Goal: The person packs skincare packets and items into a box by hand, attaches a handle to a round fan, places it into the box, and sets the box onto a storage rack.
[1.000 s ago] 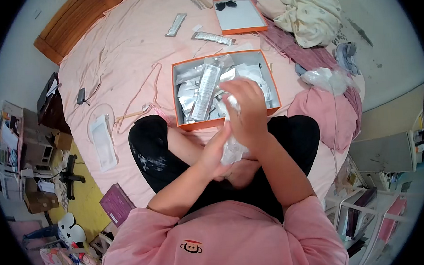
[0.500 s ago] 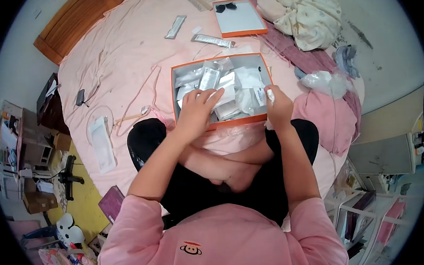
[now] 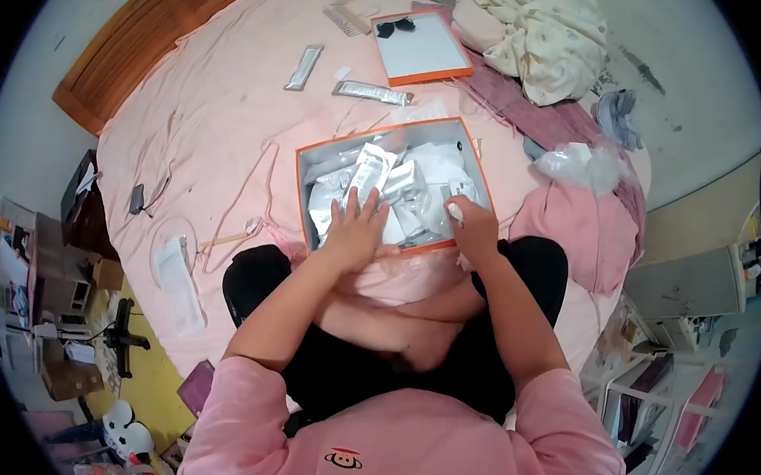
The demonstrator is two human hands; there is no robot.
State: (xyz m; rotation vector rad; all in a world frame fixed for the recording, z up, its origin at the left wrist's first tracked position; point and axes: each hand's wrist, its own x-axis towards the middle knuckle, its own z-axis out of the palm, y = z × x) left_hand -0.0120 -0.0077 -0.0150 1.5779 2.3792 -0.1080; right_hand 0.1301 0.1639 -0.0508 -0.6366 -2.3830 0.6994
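Note:
In front of my crossed legs sits an orange-rimmed box (image 3: 484, 174) filled with silvery and white sachets. My left hand (image 3: 355, 236) reaches over its near rim with fingers spread, the tips on the packets. One silver sachet (image 3: 372, 171) lies on top, just beyond those fingertips. At the near right corner of the box, my right hand (image 3: 476, 229) is closed around a crumpled white wad (image 3: 456, 213) that looks like tissue. Its fingertips are partly hidden.
The orange box lid (image 3: 421, 50) lies beyond the box, holding a small black item. Two long silver packets (image 3: 373, 92) rest on the pink sheet. At right are a clear plastic bag (image 3: 583, 168) and pink clothing (image 3: 574, 236). A white pouch (image 3: 179, 287) lies left.
My right hand has moved from outside the right rim to over the box's near right corner. My left hand has drawn back toward the near rim. Sachets have shifted, and the view has tilted slightly.

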